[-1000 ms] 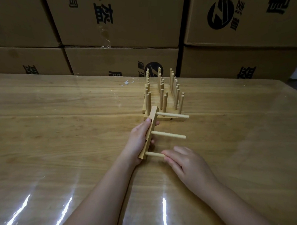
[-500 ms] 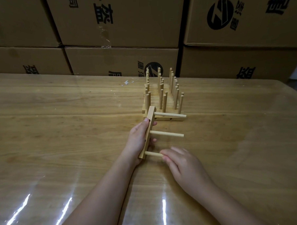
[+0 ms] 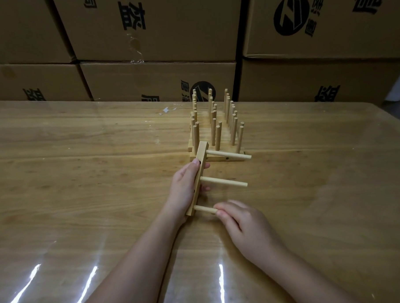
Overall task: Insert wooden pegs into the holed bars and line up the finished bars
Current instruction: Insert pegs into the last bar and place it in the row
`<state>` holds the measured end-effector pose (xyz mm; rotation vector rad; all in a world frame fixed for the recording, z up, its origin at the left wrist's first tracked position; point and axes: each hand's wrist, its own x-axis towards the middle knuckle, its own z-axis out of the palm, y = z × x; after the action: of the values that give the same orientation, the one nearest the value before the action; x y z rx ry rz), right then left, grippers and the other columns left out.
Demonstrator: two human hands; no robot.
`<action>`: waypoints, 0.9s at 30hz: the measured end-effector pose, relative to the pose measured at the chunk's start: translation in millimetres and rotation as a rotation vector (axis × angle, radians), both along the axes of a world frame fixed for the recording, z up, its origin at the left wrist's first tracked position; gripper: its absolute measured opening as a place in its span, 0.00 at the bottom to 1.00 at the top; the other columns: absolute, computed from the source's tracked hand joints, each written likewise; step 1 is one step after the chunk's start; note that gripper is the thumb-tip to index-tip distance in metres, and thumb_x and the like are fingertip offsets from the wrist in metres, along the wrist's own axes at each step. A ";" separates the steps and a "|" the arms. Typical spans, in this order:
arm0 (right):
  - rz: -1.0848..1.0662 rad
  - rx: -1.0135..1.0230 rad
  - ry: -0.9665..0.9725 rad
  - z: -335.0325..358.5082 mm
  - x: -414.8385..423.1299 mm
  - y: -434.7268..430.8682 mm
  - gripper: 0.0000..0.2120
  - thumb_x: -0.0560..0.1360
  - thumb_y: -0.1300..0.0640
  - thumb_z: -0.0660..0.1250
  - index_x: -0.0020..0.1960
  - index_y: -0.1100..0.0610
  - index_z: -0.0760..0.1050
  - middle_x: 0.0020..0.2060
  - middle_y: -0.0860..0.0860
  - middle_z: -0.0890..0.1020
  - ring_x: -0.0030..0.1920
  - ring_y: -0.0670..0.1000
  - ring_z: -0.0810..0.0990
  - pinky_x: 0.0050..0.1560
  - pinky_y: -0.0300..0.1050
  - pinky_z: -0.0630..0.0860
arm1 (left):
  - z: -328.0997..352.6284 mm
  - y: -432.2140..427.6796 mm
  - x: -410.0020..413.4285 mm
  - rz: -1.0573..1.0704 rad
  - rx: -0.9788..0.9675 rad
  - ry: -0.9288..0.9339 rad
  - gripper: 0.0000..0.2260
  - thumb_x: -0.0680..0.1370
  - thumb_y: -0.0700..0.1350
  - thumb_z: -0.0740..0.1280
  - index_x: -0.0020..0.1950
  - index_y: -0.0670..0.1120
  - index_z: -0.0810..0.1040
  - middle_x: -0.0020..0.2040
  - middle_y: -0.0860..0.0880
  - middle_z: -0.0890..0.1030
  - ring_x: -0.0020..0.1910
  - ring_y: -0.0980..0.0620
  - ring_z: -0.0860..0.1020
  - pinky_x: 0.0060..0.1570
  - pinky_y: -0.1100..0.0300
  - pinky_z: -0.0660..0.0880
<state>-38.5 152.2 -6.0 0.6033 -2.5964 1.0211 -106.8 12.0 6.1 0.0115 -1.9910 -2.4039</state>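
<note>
My left hand [image 3: 184, 188] grips a wooden holed bar [image 3: 200, 161] turned on its side at the table's middle. Three pegs stick out of it to the right: a far peg [image 3: 229, 155], a middle peg [image 3: 223, 182] and a near peg [image 3: 204, 209]. My right hand [image 3: 243, 222] pinches the outer end of the near peg, whose inner end sits in the bar's lowest hole. Just beyond, a row of finished bars [image 3: 216, 127] stands side by side with pegs upright. One bar without pegs [image 3: 227, 159] lies flat at the row's near end.
The wooden table [image 3: 81, 179] has a glossy clear cover with light glare near the front edge. Stacked cardboard boxes [image 3: 157, 27] wall off the far side. A small white scrap [image 3: 166, 110] lies near the back edge.
The near peg has gone slightly deeper into the bar under my right hand's push. The bar and my left hand have shifted very little.
</note>
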 end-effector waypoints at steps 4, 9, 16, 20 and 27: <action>0.009 0.000 0.000 0.1 -1.0 0.6 0.09 0.78 0.60 0.62 0.53 0.59 0.80 0.45 0.51 0.81 0.47 0.50 0.78 0.48 0.42 0.71 | -5.1 -0.6 -2.0 0.016 -0.027 0.018 0.15 0.82 0.49 0.58 0.44 0.48 0.82 0.35 0.52 0.79 0.34 0.52 0.74 0.28 0.66 0.74; 0.014 -0.018 -0.021 -2.9 -3.6 1.6 0.09 0.78 0.60 0.62 0.53 0.58 0.80 0.45 0.50 0.81 0.47 0.50 0.78 0.48 0.43 0.72 | -8.0 -1.5 -3.3 0.034 -0.033 0.019 0.16 0.81 0.52 0.59 0.42 0.51 0.84 0.32 0.54 0.79 0.32 0.52 0.75 0.27 0.65 0.73; -0.066 -0.299 -0.156 -5.7 -11.0 2.0 0.07 0.75 0.59 0.66 0.49 0.48 0.77 0.44 0.41 0.78 0.46 0.38 0.76 0.44 0.30 0.71 | -10.6 -4.6 -6.2 -0.001 0.040 0.071 0.13 0.75 0.59 0.62 0.45 0.54 0.82 0.32 0.56 0.80 0.29 0.60 0.78 0.26 0.65 0.74; -0.126 -0.465 -0.164 -7.6 -16.7 11.5 0.08 0.74 0.58 0.68 0.44 0.44 0.75 0.39 0.42 0.78 0.38 0.41 0.76 0.37 0.32 0.72 | -13.2 -7.5 -10.5 -0.041 0.196 0.046 0.11 0.75 0.51 0.66 0.56 0.54 0.78 0.40 0.52 0.83 0.35 0.55 0.81 0.30 0.61 0.77; -0.291 -0.683 0.025 -6.9 -32.3 40.0 0.20 0.74 0.61 0.67 0.52 0.35 0.71 0.35 0.42 0.74 0.36 0.42 0.73 0.35 0.32 0.71 | -16.7 -6.1 -11.1 -0.114 0.179 0.075 0.13 0.76 0.35 0.67 0.56 0.49 0.71 0.39 0.47 0.81 0.37 0.48 0.81 0.36 0.57 0.80</action>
<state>-70.8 192.2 -12.9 0.0640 -2.0228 1.6419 -118.0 5.9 -10.6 -0.1916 -1.7860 -2.6024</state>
